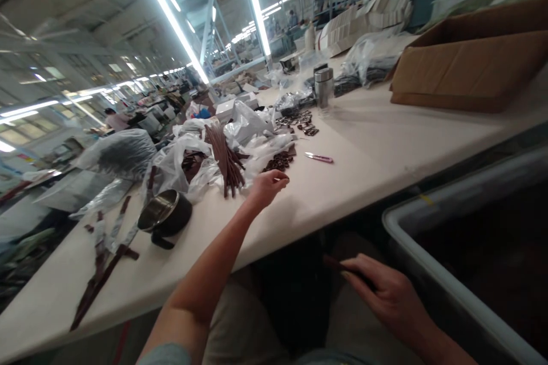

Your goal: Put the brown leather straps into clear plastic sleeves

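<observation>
My left hand (268, 187) is over the table, thumb and fingertips pinched together. Anything between them is too small to make out. Just beyond it lies a heap of small dark brown pieces (280, 161), apparently loops or buckles. Low in front of my lap, my right hand (383, 285) closes on a dark brown strip (334, 263), whose far end fades into shadow. A bundle of brown strips (222, 159) spills from clear plastic bags to the left. Small thread snips (319, 157) with a pinkish handle rest to the right of the heap.
A dark metal pot (165, 214) stands left, near more brown strips (103, 274). Dark metal buckles (306, 121) and a steel flask (324, 86) are farther back. A cardboard box (466, 63) sits at the right. Below the table edge is a large grey bin (454, 279).
</observation>
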### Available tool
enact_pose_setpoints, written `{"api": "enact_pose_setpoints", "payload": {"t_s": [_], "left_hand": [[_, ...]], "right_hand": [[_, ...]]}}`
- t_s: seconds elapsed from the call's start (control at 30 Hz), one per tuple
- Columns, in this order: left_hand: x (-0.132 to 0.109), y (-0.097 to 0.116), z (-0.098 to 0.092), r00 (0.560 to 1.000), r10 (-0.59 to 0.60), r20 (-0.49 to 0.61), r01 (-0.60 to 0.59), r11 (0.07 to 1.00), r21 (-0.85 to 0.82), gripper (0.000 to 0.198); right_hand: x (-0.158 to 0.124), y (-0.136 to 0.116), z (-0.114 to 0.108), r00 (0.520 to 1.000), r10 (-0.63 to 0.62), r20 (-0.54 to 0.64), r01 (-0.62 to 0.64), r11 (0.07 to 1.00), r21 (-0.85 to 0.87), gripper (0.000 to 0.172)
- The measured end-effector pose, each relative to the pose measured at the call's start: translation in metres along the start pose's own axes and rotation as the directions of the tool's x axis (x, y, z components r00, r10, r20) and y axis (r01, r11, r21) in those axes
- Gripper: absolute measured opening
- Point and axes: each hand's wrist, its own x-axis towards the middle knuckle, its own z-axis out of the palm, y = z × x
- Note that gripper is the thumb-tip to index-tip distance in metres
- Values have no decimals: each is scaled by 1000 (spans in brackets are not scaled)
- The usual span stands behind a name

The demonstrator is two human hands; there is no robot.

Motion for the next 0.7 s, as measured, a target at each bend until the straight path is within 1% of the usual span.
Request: {"api": "enact_pose_setpoints", "payload": {"t_s": [0.03, 0.07, 0.1, 0.13, 0.17, 0.2, 0.23, 0.3, 0.33, 0.4, 0.47, 0.53, 0.6, 0.67, 0.7], "left_hand": [[-21, 4, 4, 999, -25, 36, 30, 992, -124, 20], [-44, 7, 8, 995, -62, 83, 86, 943, -321, 24], [-68, 9, 13, 986, -103, 131, 156, 851, -502, 28], [-92, 10, 18, 972, -150, 179, 230, 739, -633, 32], [-115, 12, 24, 956, -197, 219, 294, 620, -727, 34], [-136, 12, 30, 937, -244, 248, 342, 519, -783, 36], [-153, 13, 36, 920, -289, 267, 373, 431, -822, 37], [-179, 13, 48, 889, -365, 278, 389, 280, -878, 39], [-187, 12, 53, 878, -394, 273, 378, 220, -899, 41], [-198, 12, 61, 864, -433, 258, 344, 133, -929, 42], [-202, 13, 64, 860, -447, 247, 309, 70, -949, 41], [-204, 15, 63, 864, -438, 250, 285, 16, -958, 39], [-205, 17, 61, 873, -422, 246, 266, -12, -964, 38], [-205, 18, 59, 882, -411, 231, 252, -5, -968, 37], [-205, 18, 58, 885, -410, 221, 244, 5, -970, 37]], "right_hand": [[3, -6, -3, 1000, 5, 9, -5, 1000, 5, 17], [6, -12, -6, 1000, 6, 19, -6, 1000, 9, 18], [9, -18, -9, 1000, 7, 25, -8, 1000, 9, 19], [11, -25, -10, 1000, 7, 28, -7, 1000, 4, 19], [13, -31, -11, 999, 6, 32, -6, 1000, -3, 19], [14, -37, -11, 999, 0, 37, 0, 1000, -12, 19], [14, -43, -10, 999, -10, 46, 11, 1000, -21, 20], [15, -55, -6, 997, -38, 74, 41, 998, -37, 21], [15, -59, -4, 994, -57, 89, 61, 997, -46, 22], [17, -67, 1, 989, -92, 113, 100, 993, -64, 23], [18, -71, 5, 986, -113, 125, 123, 990, -75, 22], [19, -72, 7, 987, -127, 99, 134, 989, -68, 20], [19, -72, 8, 988, -148, 55, 151, 987, -52, 18], [18, -72, 9, 981, -190, 38, 192, 980, -48, 16], [17, -72, 10, 977, -207, 50, 210, 976, -54, 15]]}}
